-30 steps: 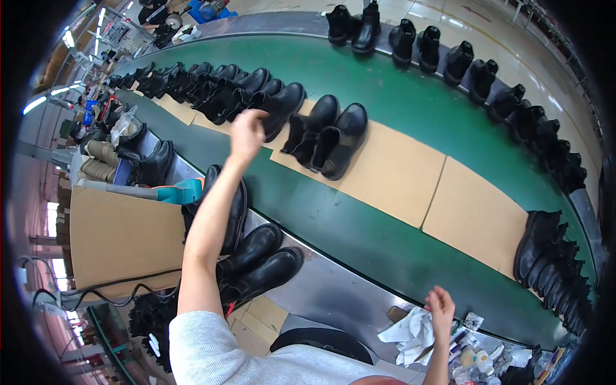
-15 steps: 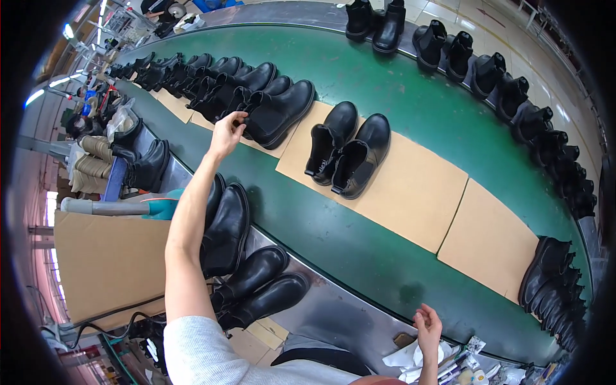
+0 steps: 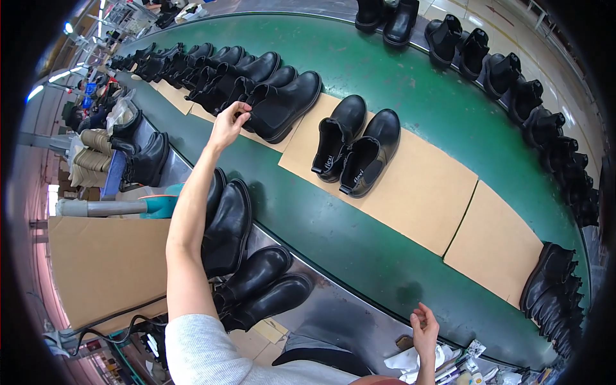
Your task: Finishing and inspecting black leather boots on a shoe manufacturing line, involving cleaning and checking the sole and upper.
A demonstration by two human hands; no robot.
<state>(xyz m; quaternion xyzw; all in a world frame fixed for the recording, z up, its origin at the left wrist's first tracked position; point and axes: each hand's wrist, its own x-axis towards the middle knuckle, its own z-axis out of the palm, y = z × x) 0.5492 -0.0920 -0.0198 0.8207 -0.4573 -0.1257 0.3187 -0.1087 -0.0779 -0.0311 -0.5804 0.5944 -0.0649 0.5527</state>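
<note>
Green conveyor belt (image 3: pixel 410 83) curves across the view, with sheets of brown cardboard (image 3: pixel 430 192) lying flat on it and black ankle boots lined along its far edge. On the cardboard near the middle stands a pair of black boots (image 3: pixel 356 151), side by side and touching. To their left sits a larger black boot (image 3: pixel 285 106), on its sole with the toe pointing right, at the end of a long row of similar boots (image 3: pixel 192 67) running off to the upper left.

The left hand (image 3: pixel 229 125) reaches out over the belt on a bare, outstretched arm, and its thumb and fingers pinch the top back edge of the larger black boot. The right hand (image 3: pixel 425 327) hangs low by the near metal edge of the belt, fingers loosely curled and holding nothing, just above some crumpled white cloth (image 3: pixel 420 359).

On the near side, two more pairs of black boots (image 3: pixel 250 269) rest on the metal ledge (image 3: pixel 346 308) beside a big cardboard box (image 3: pixel 102 269)
</note>
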